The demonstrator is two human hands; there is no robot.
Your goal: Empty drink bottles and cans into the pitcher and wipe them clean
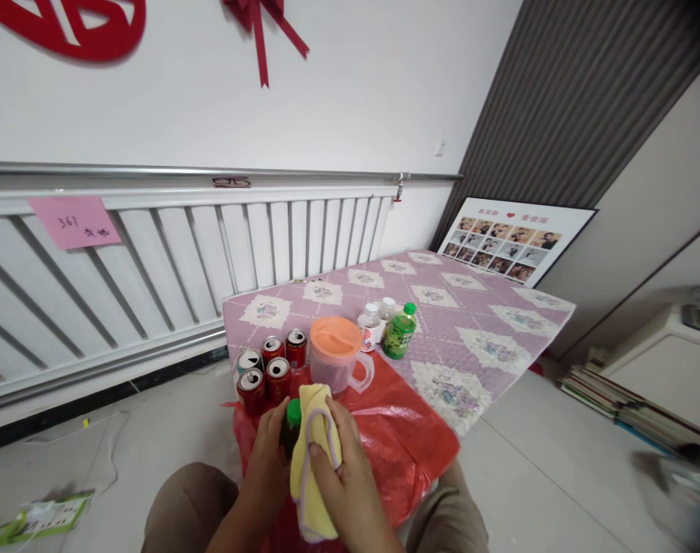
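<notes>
My left hand (267, 459) is closed round a dark bottle with a green cap (293, 412), held upright at the table's near edge. In my right hand (350, 476) is a folded yellow cloth (315, 461) with a pale purple border, pressed against the bottle's side. The cloth and my fingers hide most of the bottle. Just beyond my hands stands a clear plastic pitcher (330, 376) with an orange lid. Several opened drink cans (277, 376), mostly red, are grouped to its left.
Right of the pitcher are two white-capped bottles (369, 326) and a green drink bottle (399, 332). A red plastic sheet (401, 422) covers the near part of the purple floral tablecloth (436, 322). Behind runs a white radiator (280, 238); a photo board (516, 238) leans at the far end.
</notes>
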